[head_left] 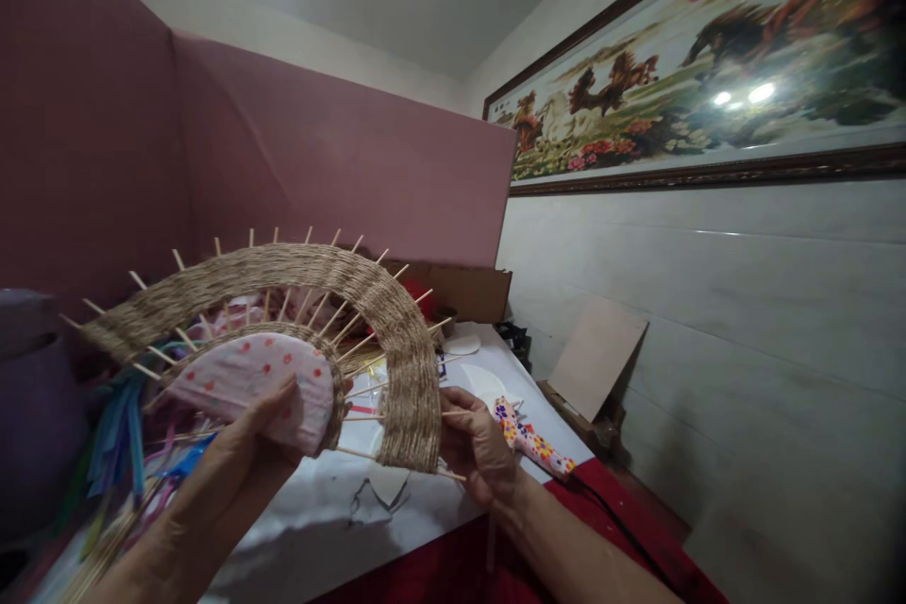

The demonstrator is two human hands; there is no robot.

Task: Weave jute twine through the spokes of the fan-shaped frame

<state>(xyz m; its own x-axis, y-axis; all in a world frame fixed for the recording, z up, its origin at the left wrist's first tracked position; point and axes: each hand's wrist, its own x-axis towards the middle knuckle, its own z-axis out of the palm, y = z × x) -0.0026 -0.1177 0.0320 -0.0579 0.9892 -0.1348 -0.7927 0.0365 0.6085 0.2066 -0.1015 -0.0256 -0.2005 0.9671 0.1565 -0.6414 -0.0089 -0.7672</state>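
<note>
A half-round woven fan [414, 368] is held up over the table, its thin wooden sticks fanning out past a broad band of twisted straw cord. At its centre sits a half-disc covered in pale pink cloth with red dots [247, 376], edged with a narrower cord band. My left hand [265, 434] grips this centre, thumb on the cloth and fingers behind. My right hand [478, 444] is closed at the fan's right end, fingers against the outer cord edge and stick tips; its fingertips are partly hidden.
On the white-topped table [304, 528] with red cloth [595, 528] lies a flower-patterned glue gun [530, 439] with a black cord. Colourful strips [117, 425] hang at left near a purple container [35, 425]. A cardboard box [467, 293] stands behind; a board [598, 354] leans on the wall.
</note>
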